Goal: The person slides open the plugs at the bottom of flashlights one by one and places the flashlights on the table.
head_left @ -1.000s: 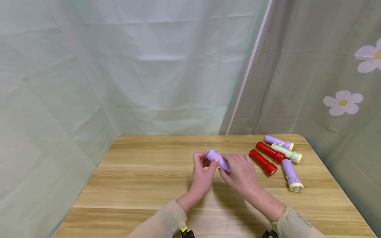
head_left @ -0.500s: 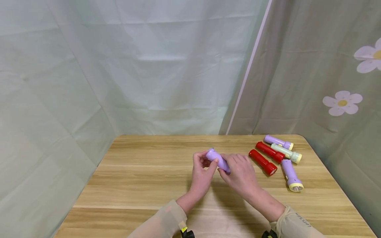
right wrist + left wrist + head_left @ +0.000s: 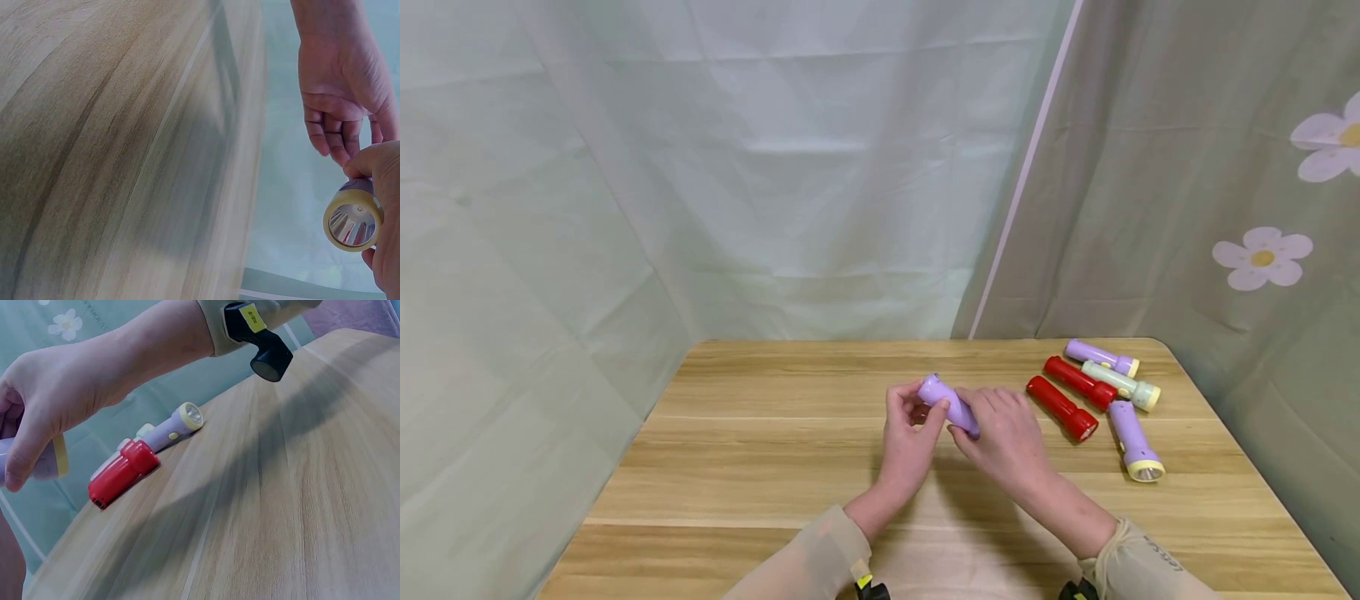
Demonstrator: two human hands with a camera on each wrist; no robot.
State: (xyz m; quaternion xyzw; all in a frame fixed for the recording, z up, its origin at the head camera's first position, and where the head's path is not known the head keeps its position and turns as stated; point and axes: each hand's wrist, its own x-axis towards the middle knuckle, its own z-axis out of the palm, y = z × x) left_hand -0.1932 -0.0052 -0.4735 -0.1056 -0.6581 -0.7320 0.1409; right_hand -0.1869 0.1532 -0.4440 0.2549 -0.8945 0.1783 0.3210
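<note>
Both my hands hold a purple flashlight (image 3: 946, 400) above the table, tilted with its tail end up and to the left. The thumb and fingers of my left hand (image 3: 907, 442) pinch it near the tail. My right hand (image 3: 1006, 433) wraps its lamp end, which is mostly hidden in the head view. In the right wrist view that lamp end shows a yellow ring (image 3: 330, 232) round a shiny reflector, unlit. The left wrist view catches the right hand (image 3: 59, 394) at the yellow-rimmed end.
Right of the hands, two red flashlights (image 3: 1063, 408) lie beside a pale green flashlight (image 3: 1112, 379). A purple flashlight (image 3: 1101, 357) lies behind them and another purple flashlight (image 3: 1132, 437) in front. Curtains (image 3: 850, 167) surround the wooden table (image 3: 737, 467).
</note>
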